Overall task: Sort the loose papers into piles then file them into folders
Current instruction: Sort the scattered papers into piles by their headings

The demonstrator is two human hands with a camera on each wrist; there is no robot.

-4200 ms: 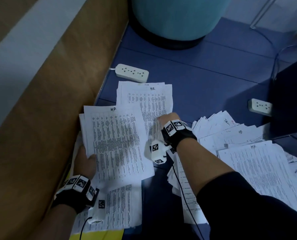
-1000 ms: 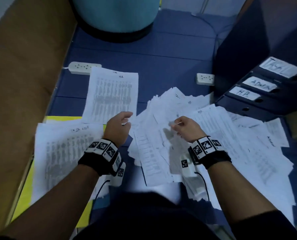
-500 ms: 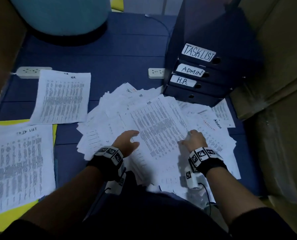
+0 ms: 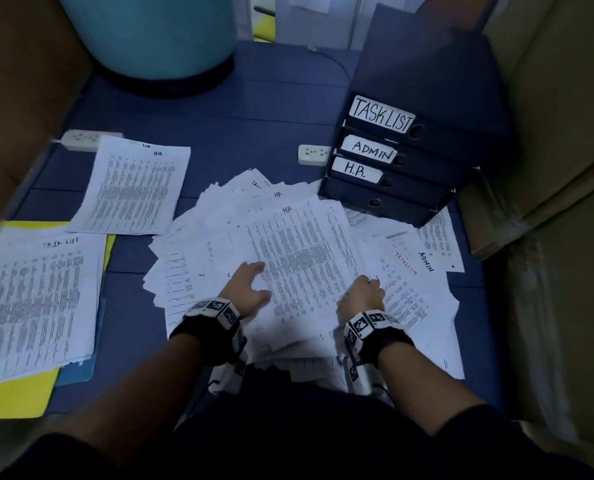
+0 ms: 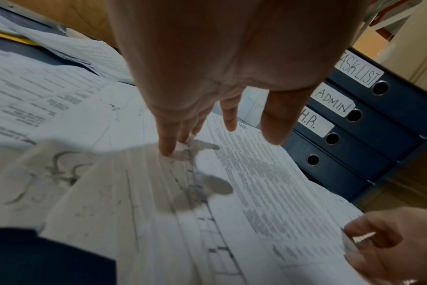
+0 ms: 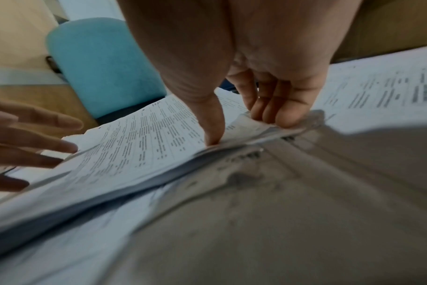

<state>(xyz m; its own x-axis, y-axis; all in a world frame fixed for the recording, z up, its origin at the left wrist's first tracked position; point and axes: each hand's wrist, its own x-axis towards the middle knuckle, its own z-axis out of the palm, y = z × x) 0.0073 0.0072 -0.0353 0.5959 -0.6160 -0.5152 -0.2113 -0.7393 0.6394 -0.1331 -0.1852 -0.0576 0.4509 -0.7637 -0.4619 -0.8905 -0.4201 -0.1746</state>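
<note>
A loose heap of printed papers (image 4: 198, 271) covers the middle of the blue floor. On top lies a sheet marked HR (image 4: 302, 251). My left hand (image 4: 247, 289) rests on the sheet's left edge with straight, spread fingers (image 5: 167, 146). My right hand (image 4: 361, 292) pinches the sheet's right edge (image 6: 246, 123) between thumb and curled fingers. An HR pile (image 4: 133, 188) lies at the far left. A TASK LIST pile (image 4: 36, 299) sits on a yellow folder (image 4: 15, 396). Dark blue binders (image 4: 437, 157) labelled TASKLIST, ADMIN and H.R. are stacked at the right.
A teal cylindrical stool (image 4: 150, 36) stands at the back. Two white power strips (image 4: 77, 139) (image 4: 313, 154) lie on the floor. Brown board walls (image 4: 565, 202) close in on the right and left. Sheets marked ADMIN (image 4: 427, 261) and TASKLIST (image 4: 406, 265) lie in the heap's right side.
Over four seconds both hands left the HR pile at the left and came to the central heap. In the last half second they settled on the top HR sheet's two edges.
</note>
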